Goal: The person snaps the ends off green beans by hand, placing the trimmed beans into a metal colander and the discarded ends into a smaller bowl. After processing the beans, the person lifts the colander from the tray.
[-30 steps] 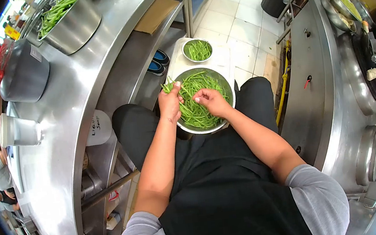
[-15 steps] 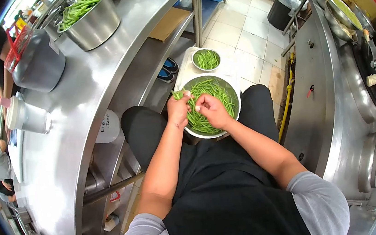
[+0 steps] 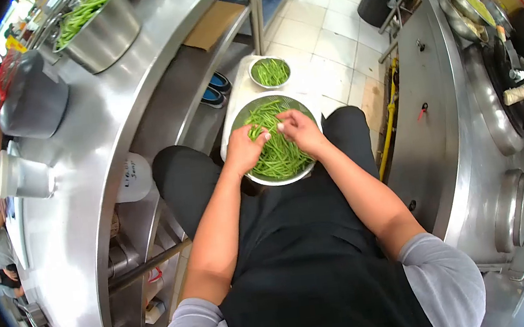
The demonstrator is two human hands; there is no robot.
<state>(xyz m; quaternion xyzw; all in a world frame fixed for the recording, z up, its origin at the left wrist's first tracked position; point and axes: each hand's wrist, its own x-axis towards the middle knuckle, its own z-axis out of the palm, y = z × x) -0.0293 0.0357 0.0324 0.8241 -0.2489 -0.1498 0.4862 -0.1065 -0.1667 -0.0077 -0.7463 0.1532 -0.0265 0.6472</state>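
Between my knees a metal colander (image 3: 299, 105) full of green beans (image 3: 284, 156) rests on a white surface (image 3: 238, 87). My left hand (image 3: 246, 150) is over its left side, closed on a few green beans at the thumb and fingertips. Opposite it, my right hand (image 3: 303, 134) pinches with thumb and index finger close to the same beans; whatever is between those fingertips is too small to make out. Just beyond the colander is a small metal bowl (image 3: 255, 81) with more green beans (image 3: 271, 70) in it.
On the steel counter (image 3: 120, 105) at left stand a large pot of beans (image 3: 106, 36), a grey container (image 3: 35, 99) and a clear plastic tub (image 3: 28, 177). The cooking range (image 3: 425, 119) with pans borders my right. A bin (image 3: 376, 5) stands ahead on the tiles.
The view has shifted slightly. My left hand has lowered its bunch of beans toward the colander and turned, and my right hand's fingers have lifted and spread a little.
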